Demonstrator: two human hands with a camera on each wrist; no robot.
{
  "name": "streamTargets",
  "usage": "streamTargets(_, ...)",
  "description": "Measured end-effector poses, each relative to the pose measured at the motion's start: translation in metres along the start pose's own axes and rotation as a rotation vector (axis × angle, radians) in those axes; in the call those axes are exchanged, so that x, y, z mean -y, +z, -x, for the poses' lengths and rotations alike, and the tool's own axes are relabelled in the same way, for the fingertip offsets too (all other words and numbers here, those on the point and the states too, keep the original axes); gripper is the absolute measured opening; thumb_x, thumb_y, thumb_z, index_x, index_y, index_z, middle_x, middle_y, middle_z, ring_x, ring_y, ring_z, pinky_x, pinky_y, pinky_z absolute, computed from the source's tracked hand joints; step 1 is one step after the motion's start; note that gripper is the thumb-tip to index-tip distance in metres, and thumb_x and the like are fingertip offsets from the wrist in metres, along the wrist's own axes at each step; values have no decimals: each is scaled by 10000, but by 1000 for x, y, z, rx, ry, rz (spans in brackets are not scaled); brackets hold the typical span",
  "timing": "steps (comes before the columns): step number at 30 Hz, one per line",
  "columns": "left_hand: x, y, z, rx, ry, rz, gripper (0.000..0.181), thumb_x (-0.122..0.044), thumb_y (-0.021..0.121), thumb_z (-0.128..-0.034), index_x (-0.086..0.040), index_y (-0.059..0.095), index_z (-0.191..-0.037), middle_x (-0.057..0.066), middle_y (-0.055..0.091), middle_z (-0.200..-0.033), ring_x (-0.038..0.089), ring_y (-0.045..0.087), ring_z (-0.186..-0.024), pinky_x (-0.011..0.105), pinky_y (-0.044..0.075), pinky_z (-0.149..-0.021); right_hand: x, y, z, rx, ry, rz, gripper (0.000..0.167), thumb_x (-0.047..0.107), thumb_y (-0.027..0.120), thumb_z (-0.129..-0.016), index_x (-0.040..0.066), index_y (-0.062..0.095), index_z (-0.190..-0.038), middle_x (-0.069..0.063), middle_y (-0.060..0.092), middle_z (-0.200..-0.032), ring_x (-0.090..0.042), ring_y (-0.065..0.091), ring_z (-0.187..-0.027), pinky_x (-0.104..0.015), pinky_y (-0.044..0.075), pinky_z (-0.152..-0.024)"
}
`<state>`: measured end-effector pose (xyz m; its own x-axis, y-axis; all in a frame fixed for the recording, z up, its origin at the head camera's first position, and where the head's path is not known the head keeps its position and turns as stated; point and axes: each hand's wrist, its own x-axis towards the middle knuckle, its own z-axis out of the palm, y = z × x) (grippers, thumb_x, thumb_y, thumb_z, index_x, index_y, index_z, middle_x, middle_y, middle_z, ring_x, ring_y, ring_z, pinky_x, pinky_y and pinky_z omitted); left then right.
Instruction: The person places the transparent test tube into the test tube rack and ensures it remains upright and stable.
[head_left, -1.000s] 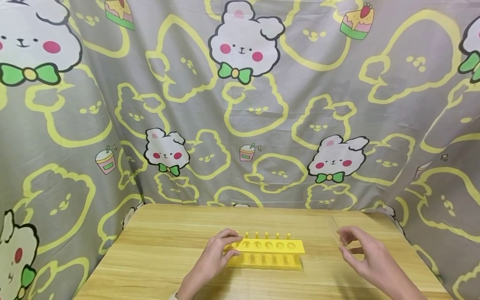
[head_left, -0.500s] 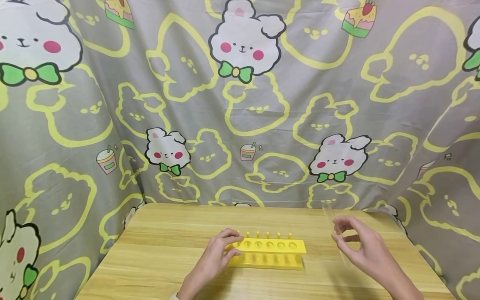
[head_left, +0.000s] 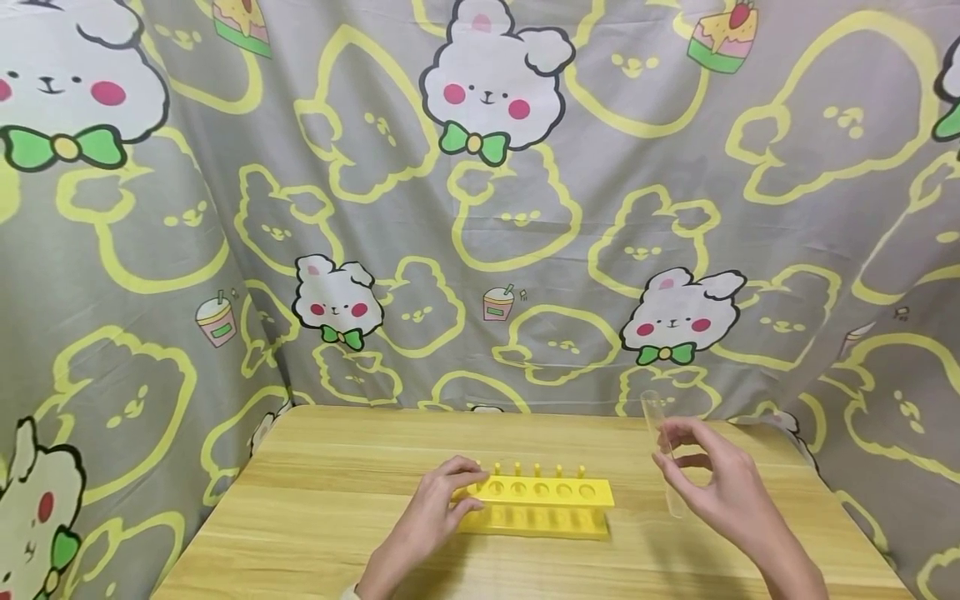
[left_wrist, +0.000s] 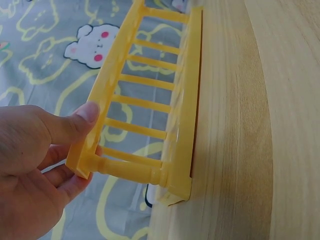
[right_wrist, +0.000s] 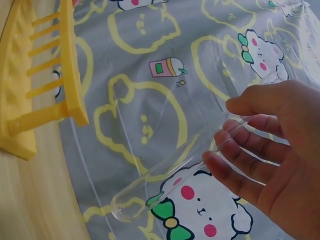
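Observation:
A yellow test tube rack (head_left: pixel 536 493) with a row of round holes and a row of pegs stands on the table. My left hand (head_left: pixel 433 504) grips its left end; in the left wrist view the thumb (left_wrist: pixel 89 113) lies on the top plate and the fingers curl beneath it. To the right of the rack, above the table, my right hand (head_left: pixel 712 475) pinches a clear test tube (head_left: pixel 652 408) between thumb and fingers. That tube tilts slightly, and in the right wrist view its rounded closed end (right_wrist: pixel 125 207) points down. No tube shows in the rack.
The wooden table (head_left: pixel 315 483) reaches back to a grey patterned cloth (head_left: pixel 405 225) that hangs behind and along both sides. The rack's right end (right_wrist: pixel 75 100) is close to the test tube's side.
My right hand has moved slightly left and raised the test tube, turning it more upright. My left hand stays on the rack, which has not visibly moved.

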<state>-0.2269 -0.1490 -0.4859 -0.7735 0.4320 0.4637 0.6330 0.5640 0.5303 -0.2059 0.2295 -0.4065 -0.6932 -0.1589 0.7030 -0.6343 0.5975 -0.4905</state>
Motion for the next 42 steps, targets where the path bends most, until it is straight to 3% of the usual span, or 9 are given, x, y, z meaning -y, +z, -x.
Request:
streamTargets(11,0,1,-1,1,6,-8,366,-33,804,-848,12,733,-1204,65,667,-1191,208,663,-1061,272,583,-914,1,8,0,-47,4,-55,466,-176,814,-752,56,673,-1131,-23,667,-963,-44,617,-937,-135,572,-722)
streamTargets(22,0,1,0,3,5,0,368,-41,803,-850,28,727,-1204,81,666,-1197,216,667,-1062,267,582,-917,3,16,-1,-50,-18,-66,456,-186,809,-760,60,660,-1114,37,646,-1009,-39,644,-947,-151,583,-761)
streamTargets(33,1,0,0,-10,14,2,367,-22,810,-837,32,731,-1192,86,667,-1188,219,669,-1052,270,586,-909,9,24,-3,-64,-13,-127,444,-207,785,-775,3,654,-1144,-22,670,-1046,-42,657,-986,-194,601,-770)
streamTargets(42,0,0,-1,-20,27,2,362,-26,813,-834,39,732,-1181,108,672,-1181,233,673,-1050,279,585,-917,13,29,-3,-77,-15,-169,493,-216,776,-778,33,650,-1185,-53,678,-1053,-52,662,-998,-207,605,-774)
